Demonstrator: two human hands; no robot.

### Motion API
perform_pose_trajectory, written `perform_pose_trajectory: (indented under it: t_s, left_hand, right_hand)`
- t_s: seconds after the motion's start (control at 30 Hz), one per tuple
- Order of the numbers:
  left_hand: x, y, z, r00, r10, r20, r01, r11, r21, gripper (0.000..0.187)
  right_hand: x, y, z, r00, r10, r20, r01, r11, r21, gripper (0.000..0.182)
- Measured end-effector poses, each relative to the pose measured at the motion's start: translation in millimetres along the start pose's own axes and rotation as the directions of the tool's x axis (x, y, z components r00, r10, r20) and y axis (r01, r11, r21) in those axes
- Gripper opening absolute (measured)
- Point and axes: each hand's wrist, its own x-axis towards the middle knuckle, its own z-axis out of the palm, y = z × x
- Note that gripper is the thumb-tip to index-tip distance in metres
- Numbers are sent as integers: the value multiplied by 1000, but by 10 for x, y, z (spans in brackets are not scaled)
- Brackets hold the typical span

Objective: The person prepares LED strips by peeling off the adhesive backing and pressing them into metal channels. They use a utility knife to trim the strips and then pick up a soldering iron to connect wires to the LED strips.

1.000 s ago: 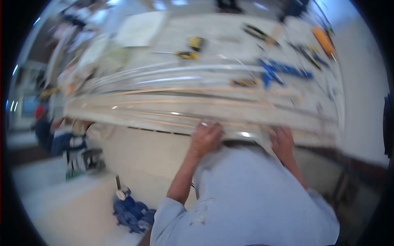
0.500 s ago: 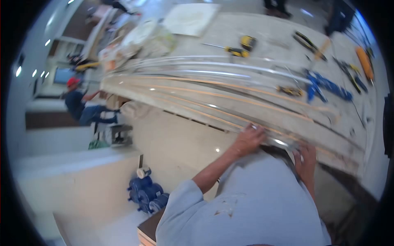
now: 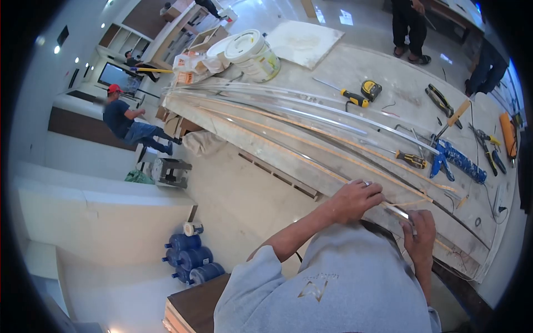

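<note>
A long shiny metal strip (image 3: 396, 211) lies along the near edge of the worktable (image 3: 388, 66). My left hand (image 3: 358, 201) is closed over it, fingers curled and a ring showing. Close to its right, my right hand (image 3: 420, 236) pinches the strip near its end, thumb and fingers bent round it. A thin tan band (image 3: 413, 202) stands out just beyond the strip between the hands. Several long tan-edged strips (image 3: 316, 141) and silver strips (image 3: 333, 126) fan out over the table beyond my hands.
A screwdriver (image 3: 355, 98), tape measure (image 3: 371, 89), blue caulking gun (image 3: 458, 161), another screwdriver (image 3: 411, 159) and pliers (image 3: 440, 100) lie on the table. A white bucket (image 3: 252, 55) stands at its far end. Blue water bottles (image 3: 194, 258) sit on the floor; a person (image 3: 125, 119) stands at left.
The view has shifted and sharpened, so the table and room sit lower in it. Both hands stay on the metal strip; the right fingers are now more tightly closed around its end.
</note>
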Motion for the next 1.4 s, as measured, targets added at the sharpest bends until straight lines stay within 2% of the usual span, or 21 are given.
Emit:
perform_pose_trajectory:
  t_s: [0.17,0.27,0.33,0.43,0.5,0.63,0.7,0.9,1.03,1.1,1.2,1.4]
  left_hand:
    - [77,-128,-70,1000,-11,-27,10,999,-46,35]
    - [-56,-370,-201,996,-82,-32,83,996,23,38]
    - [-216,-625,-338,981,-103,-163,131,977,170,30]
    - [-520,-1048,-514,971,-173,-164,214,935,283,28]
    - [-637,-1235,-601,963,-245,-108,268,891,366,24]
    - [-701,-1406,-682,952,-306,-5,291,901,322,21]
    - [-680,-1432,-636,974,-226,8,210,915,344,22]
    - [-588,-1407,-582,965,-258,55,219,900,377,23]
    - [-527,-1436,-542,972,-233,34,200,895,399,22]
    - [-466,-1407,-551,969,-245,35,217,910,353,21]
    - [-414,-1397,-514,959,-270,79,222,898,381,23]
    - [-399,-1315,-579,964,-260,54,219,893,393,22]
  right_hand:
    - [180,80,49,997,-56,-60,50,994,-95,28]
    - [236,133,46,990,-88,-106,77,992,-104,27]
    - [237,194,44,989,-88,-116,77,992,-101,27]
    - [188,343,72,988,-45,-145,33,996,-87,24]
    - [145,460,104,991,-14,-136,2,996,-85,21]
    - [51,575,217,992,-34,-120,22,995,-98,19]
    - [1,622,257,988,-33,-149,17,994,-107,18]
    - [-82,708,212,992,16,-126,-28,995,-101,19]
    - [-120,781,221,992,5,-125,-17,995,-94,19]
    - [-105,761,210,986,24,-164,-40,995,-95,17]
    - [-102,774,180,984,26,-175,-46,993,-111,18]
    - [-119,871,170,985,52,-166,-65,995,-76,19]
